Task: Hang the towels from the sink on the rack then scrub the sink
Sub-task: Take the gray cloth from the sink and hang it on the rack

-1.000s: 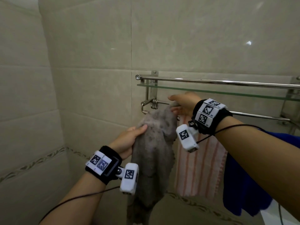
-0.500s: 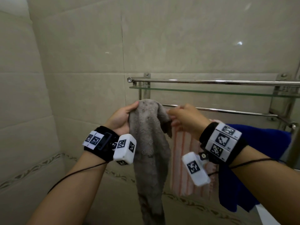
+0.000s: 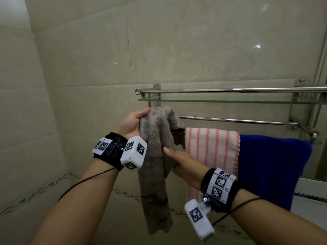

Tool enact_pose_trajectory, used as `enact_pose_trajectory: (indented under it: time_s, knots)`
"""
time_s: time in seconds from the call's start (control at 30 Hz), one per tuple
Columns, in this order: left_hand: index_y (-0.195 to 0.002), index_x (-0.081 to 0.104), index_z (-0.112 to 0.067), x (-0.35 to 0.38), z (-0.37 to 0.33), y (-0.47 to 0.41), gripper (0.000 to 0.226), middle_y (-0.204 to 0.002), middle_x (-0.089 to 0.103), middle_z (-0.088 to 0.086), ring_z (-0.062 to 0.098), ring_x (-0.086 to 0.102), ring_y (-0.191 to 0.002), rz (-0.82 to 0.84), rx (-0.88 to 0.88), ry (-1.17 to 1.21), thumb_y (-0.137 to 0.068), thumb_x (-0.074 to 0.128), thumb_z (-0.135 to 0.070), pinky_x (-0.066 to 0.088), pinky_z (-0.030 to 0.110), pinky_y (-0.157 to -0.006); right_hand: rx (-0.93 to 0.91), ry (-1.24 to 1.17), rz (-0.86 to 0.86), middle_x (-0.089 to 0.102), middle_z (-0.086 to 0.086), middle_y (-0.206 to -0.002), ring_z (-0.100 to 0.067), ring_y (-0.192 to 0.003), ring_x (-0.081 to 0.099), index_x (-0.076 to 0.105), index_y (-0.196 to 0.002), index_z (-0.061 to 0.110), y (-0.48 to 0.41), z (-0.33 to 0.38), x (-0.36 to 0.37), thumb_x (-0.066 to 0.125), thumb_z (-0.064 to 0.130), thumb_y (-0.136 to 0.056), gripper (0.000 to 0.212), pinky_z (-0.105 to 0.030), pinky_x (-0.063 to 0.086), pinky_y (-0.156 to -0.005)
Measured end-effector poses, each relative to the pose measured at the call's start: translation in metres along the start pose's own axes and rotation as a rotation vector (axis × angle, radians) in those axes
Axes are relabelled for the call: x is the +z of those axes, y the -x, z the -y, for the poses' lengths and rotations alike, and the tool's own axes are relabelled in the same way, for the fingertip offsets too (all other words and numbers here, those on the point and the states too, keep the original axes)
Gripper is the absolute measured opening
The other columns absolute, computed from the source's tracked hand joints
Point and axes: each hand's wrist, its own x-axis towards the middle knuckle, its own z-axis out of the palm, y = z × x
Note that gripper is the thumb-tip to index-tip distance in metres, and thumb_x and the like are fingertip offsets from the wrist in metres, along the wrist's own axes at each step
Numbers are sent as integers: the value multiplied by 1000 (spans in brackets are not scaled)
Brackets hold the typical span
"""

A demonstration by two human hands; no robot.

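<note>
A grey-brown towel (image 3: pixel 155 156) hangs down in front of the left end of the steel rack (image 3: pixel 230 121). My left hand (image 3: pixel 132 124) grips its top left corner beside the rack's end. Lower down, my right hand (image 3: pixel 182 161) holds the towel's right edge at mid-height. A pink-and-white striped towel (image 3: pixel 210 149) and a blue towel (image 3: pixel 272 165) hang over the rack's front bar to the right. The sink is out of sight.
A glass shelf (image 3: pixel 230 102) with a steel rail (image 3: pixel 230 90) sits above the towel bars. Beige tiled walls meet in a corner at the left. A mirror or glass edge (image 3: pixel 322 68) runs down the far right.
My right hand has dropped from the towel's top near the bar to its lower right edge. The left hand stays at the top corner. The striped towel is now uncovered.
</note>
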Motion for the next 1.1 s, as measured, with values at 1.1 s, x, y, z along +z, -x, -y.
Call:
enact_pose_trajectory:
  time_s: [1.1]
  knots:
    - [-106,77,-29,-54,69,-6,61,-95,73,0,18,68,-91,-61,-75,-313,-66,69,-74,52,34,-80,-145,-617,-92,54,-26,-137,-39,-115,59,39,-144,7,-31,89,4,32,9,-105,40,-49,50,-84]
